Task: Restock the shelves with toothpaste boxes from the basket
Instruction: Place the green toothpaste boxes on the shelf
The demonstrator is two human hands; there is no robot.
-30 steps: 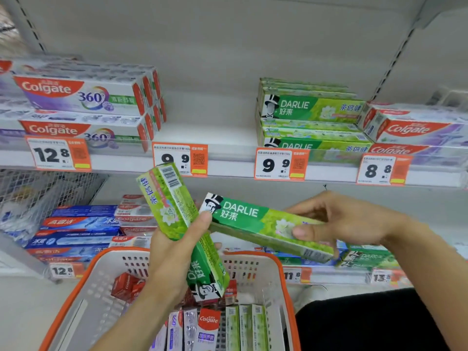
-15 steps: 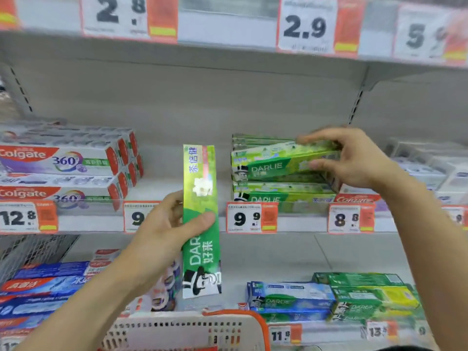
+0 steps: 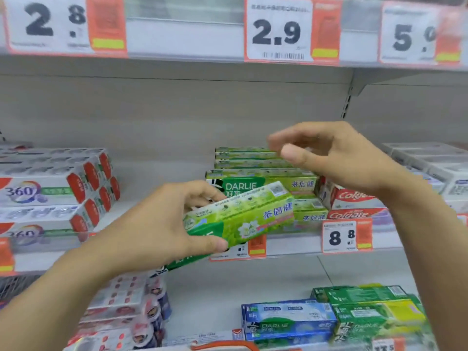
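Toothpaste was the business in hand: I saw one green Darlie box [image 3: 243, 216] gripped by the left hand [image 3: 157, 231], thumb pressed under its near long edge and fingers curled over the far one, so the box lay almost level with its free end tilted up and away from the grip. That end pointed at the stack of matching Darlie boxes [image 3: 263, 178] just beyond the fingers, which I judged to be why it was held flat and lengthwise: it could slide straight onto the pile. Above and to the far side of the grip, the right hand [image 3: 339, 158] hovered over the stack with fingers loosely curled, thumb apart, holding nothing; I took it as free to steady the pile or guide the box in. Past that hand sat red-and-white Colgate boxes [image 3: 352, 198] beside the stack, and on the wrist side of the grip stood Colgate 360 packs [image 3: 53, 191]. Below the grip, only the basket rim [image 3: 222, 345] showed, orange, at the bottom edge.
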